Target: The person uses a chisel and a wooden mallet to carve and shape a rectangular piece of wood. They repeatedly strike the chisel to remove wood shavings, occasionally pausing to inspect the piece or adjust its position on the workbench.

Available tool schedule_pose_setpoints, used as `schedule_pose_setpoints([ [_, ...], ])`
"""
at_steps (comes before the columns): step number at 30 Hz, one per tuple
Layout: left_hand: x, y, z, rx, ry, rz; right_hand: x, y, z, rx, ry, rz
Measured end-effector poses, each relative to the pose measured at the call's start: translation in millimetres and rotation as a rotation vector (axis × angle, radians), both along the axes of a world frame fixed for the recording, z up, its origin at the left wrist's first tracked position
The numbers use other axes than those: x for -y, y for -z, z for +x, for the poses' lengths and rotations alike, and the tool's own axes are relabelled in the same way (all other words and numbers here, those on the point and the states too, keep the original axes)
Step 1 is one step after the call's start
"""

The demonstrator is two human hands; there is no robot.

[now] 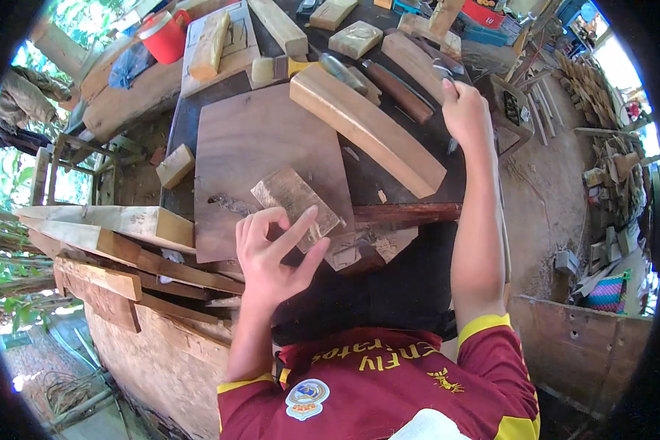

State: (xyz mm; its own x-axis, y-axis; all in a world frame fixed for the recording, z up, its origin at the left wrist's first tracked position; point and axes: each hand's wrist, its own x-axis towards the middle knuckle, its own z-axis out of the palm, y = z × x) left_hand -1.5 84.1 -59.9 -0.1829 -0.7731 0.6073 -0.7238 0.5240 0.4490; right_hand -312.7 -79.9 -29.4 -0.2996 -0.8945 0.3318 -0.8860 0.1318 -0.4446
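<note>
Holding its thumb and fingers apart, a worker's left hand [275, 253] hangs at the near end of a pale wood block [286, 192], one finger stretched over its edge and others bent; whether skin meets wood cannot be told. The block lies on a brown board [260, 139], its long axis slanting from far left to near right. Nearest the camera, a maroon shirt [374, 403] with yellow trim bears a round badge [307, 400] at left, yellow lettering [389, 359] across the chest and a small yellow emblem [445, 380] at right. Beyond, a long beam [367, 128] crosses the dark table [367, 183] on a similar slant. At right, the other arm extends nearly straight, its right hand [466, 114] bent at the fingers beside a dark tool [441, 67] with a metal part; whether they grip it cannot be told.
</note>
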Motion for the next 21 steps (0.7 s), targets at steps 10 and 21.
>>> schedule_pose_setpoints([
  [10, -1, -2, -1, -0.01, -0.001, 0.033, 55, 5, -10, -0.287, 0.005, 0.065],
  [21, -2, -7, 0, -0.062, 0.006, 0.052, 27, -29, -14, -0.556, -0.171, 0.103],
])
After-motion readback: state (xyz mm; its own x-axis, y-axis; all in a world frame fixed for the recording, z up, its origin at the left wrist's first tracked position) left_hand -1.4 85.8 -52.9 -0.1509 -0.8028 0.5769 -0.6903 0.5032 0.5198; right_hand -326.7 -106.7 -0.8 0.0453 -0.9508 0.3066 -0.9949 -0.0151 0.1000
